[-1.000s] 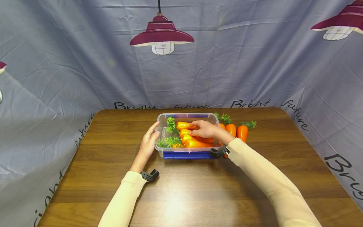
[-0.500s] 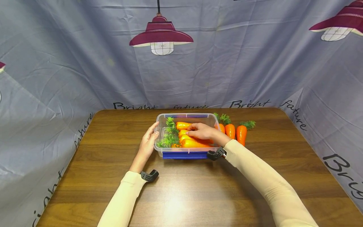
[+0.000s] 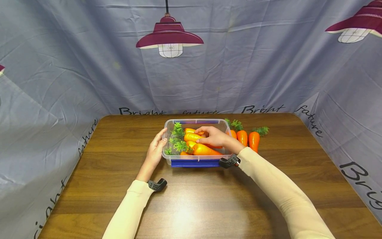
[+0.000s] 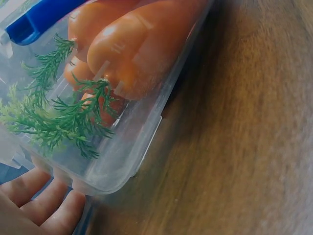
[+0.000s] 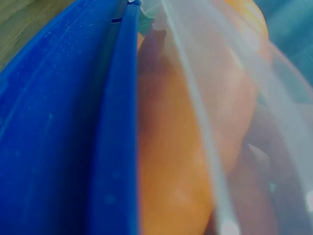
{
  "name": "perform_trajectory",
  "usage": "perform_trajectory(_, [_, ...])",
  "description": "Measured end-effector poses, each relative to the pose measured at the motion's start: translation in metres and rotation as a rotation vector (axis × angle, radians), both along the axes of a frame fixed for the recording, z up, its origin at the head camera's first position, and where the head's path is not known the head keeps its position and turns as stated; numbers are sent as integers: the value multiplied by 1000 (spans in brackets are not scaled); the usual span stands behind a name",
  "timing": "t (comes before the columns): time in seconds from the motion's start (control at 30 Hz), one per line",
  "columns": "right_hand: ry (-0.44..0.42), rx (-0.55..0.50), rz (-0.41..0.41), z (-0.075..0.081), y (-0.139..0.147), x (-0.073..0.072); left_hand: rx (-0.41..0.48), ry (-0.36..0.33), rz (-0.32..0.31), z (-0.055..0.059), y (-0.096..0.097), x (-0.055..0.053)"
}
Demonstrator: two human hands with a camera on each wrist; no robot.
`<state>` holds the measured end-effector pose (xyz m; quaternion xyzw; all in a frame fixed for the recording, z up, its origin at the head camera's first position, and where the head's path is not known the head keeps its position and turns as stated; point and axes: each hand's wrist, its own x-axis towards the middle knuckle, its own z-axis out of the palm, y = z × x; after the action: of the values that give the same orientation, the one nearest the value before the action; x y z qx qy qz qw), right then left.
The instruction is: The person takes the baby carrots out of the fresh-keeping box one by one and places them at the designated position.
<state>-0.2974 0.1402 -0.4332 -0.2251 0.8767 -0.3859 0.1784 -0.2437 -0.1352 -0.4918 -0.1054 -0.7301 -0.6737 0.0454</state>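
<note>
A clear plastic container (image 3: pixel 225 123) with a blue clip on its near side stands on the table, several carrots with green tops inside. My right hand (image 3: pixel 215 136) reaches in over its right side and holds one carrot (image 3: pixel 191 136) between thumb and fingers. Just in front of that lies a thick carrot (image 3: pixel 206 150), its leafy end to the left. My left hand (image 3: pixel 156 148) rests along the container's left end, fingertips at the outer wall in the left wrist view. In the right wrist view, the blue clip (image 5: pixel 68 127) and blurred orange carrots fill the picture; the right fingers are mostly hidden.
Several more carrots (image 3: pixel 254 141) lie on the wooden table (image 3: pixel 191 199) right of the container, green tops pointing away; the right forearm partly covers them. Grey-blue curtains (image 3: pixel 247 76) with printed lamps stand behind and at both sides of the table.
The right hand has taken hold of a carrot in the container and shifted it slightly up and left. The carrots and leaves around it have moved a little. The left hand stays put.
</note>
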Motion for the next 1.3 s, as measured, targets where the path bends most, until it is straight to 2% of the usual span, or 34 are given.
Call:
perform_trajectory(0.27, [-64,-116,-50,2,3,1,-9,6,-1,-1,0,-2])
perform_trajectory(0.5, [-152,-259,-99,7,7,4,-11,8,-1,-3,1,-2])
perform_trajectory(0.73, [-202,-387,-126,10,8,7,-1,12,-3,-2,2,-3])
perform_trajectory(0.97, [-331,-574,-121,12,8,10,4,19,-5,-2,2,-2])
perform_trajectory(1.1, [-385,-589,-123,15,12,11,5,16,1,-2,1,-1])
perform_trajectory(1.3, [-361,-600,-149,20,22,11,0,24,5,-2,1,-1])
